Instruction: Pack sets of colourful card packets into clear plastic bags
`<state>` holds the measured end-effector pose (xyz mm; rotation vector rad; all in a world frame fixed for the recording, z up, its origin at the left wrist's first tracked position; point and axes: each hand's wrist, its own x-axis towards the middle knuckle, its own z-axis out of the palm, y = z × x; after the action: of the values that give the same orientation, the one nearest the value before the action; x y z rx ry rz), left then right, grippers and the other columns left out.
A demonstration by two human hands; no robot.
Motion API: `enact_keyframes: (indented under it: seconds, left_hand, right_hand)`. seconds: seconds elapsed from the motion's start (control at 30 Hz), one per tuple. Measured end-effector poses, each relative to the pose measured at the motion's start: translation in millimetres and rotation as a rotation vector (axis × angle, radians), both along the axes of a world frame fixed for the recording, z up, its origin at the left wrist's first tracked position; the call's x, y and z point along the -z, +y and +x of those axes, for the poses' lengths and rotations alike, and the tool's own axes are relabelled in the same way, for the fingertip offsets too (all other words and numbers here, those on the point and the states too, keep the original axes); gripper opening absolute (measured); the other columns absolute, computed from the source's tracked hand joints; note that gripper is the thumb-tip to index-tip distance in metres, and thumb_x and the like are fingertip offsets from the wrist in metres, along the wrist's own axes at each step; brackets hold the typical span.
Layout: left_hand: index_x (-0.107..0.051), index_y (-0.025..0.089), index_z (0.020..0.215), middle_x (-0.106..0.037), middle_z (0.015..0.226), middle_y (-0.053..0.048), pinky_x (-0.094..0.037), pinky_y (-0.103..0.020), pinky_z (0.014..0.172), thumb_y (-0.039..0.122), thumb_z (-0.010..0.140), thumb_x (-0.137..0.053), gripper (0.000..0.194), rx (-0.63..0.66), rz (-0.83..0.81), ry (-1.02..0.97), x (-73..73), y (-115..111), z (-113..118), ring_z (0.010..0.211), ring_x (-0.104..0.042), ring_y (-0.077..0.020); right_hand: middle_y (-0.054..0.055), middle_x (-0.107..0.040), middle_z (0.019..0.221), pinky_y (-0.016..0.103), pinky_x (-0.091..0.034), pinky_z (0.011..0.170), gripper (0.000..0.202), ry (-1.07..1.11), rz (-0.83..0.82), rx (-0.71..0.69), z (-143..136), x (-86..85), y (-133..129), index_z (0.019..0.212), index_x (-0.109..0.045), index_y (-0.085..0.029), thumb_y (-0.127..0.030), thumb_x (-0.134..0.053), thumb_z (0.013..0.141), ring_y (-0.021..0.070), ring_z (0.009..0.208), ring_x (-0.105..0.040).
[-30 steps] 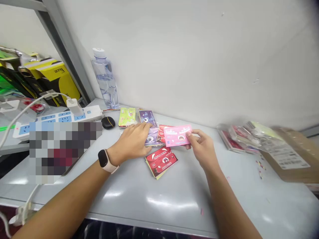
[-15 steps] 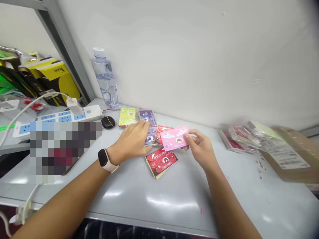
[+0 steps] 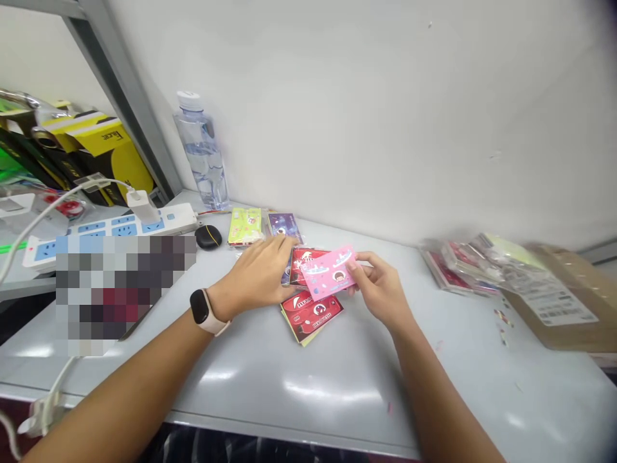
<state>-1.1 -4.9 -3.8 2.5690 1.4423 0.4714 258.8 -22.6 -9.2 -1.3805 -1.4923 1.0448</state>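
Far left of the red-topped card stack [image 3: 315, 318], which lies on a grey counter [image 3: 250, 392], is a white power strip [image 3: 186, 217] with a charger [image 3: 143, 207] and cable. Nearer the stack, behind it and to its left, stands a capped water bottle [image 3: 205, 170]. A sweep of the left arm could tip it towards the strip; the cap looks on, but how tight cannot be told. A small black case [image 3: 209, 237] sits in front of the bottle, well left of the stack.

Behind the stack and to its left is a green card pack [image 3: 245, 225]. The left hand [image 3: 263, 270] lies palm down just in front of that pack, its fingers close together over purple and red cards [image 3: 297, 273]; its fingertips are partly hidden, so whether they grip or merely press cannot be told. If they only press, those cards could slide on the smooth surface. A purple card pack [image 3: 284, 225] lies directly behind that hand.

Just behind and above the stack's rear edge, a tilted pink card [image 3: 328, 273] overlaps the red cards. The right hand [image 3: 380, 286], to the stack's right, pinches it at one end between thumb and fingers. Held so, its free end could swivel, bend, or snag on the cards beneath and push them askew.

Well right of the stack, film-wrapped packs [image 3: 463, 260] lean by a cardboard parcel [image 3: 559, 308]; slick film could let them slip if bumped.
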Motion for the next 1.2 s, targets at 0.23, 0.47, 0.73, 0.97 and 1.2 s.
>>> enact_keyframes:
  seconds: [0.23,0.47,0.73,0.97,1.2]
  left_hand:
    - [-0.052,0.017,0.135,-0.067,0.128,-0.015,-0.053,-0.046,0.092,0.05,0.091,-0.068,0.057,0.041,-0.021,0.011,1.6,1,0,0.113,-0.068,-0.0346]
    - [-0.055,0.018,0.124,-0.068,0.122,-0.014,-0.053,-0.044,0.086,0.052,0.094,-0.065,0.047,0.047,-0.01,-0.01,1.9,1,-2,0.105,-0.069,-0.0327]
    - [-0.051,0.017,0.136,-0.068,0.13,-0.016,-0.054,-0.046,0.097,0.034,0.087,-0.068,0.054,0.063,-0.022,0.003,2.3,-1,2,0.119,-0.068,-0.0347]
    - [-0.051,0.017,0.133,-0.068,0.13,-0.016,-0.055,-0.046,0.096,0.039,0.089,-0.067,0.053,0.02,-0.011,0.011,3.8,0,2,0.119,-0.069,-0.0358]
    - [-0.053,0.018,0.129,-0.069,0.125,-0.017,-0.056,-0.045,0.091,0.047,0.094,-0.064,0.047,0.017,-0.008,0.056,2.8,0,3,0.113,-0.071,-0.0357]
  right_hand:
    - [0.001,-0.071,0.066,0.032,-0.049,0.06,0.05,0.036,-0.038,0.031,-8,-1.5,-2,0.1,-0.065,-0.022,-0.07,-0.072,0.087,0.0181,0.058,-0.061]
    - [0.001,-0.071,0.065,0.033,-0.052,0.062,0.049,-0.009,0.008,0.206,-11,3.7,-1,0.099,-0.061,-0.024,-0.071,-0.068,0.089,0.0226,0.064,-0.068]
    - [0.004,-0.079,0.083,0.033,-0.047,0.062,0.036,-0.164,0.058,0.076,-33,21.5,-12,0.099,-0.065,-0.025,-0.06,-0.059,0.099,0.0223,0.069,-0.067]
    - [0.005,-0.078,0.093,0.038,-0.048,0.076,0.028,-0.339,0.252,0.15,-35,15.8,-16,0.096,-0.071,-0.025,-0.047,-0.055,0.102,0.0225,0.076,-0.062]
    - [0.007,-0.079,0.103,0.042,-0.05,0.089,0.027,-0.358,0.311,-0.1,-30,12.4,-14,0.111,-0.076,-0.026,-0.039,-0.054,0.103,0.0253,0.092,-0.068]
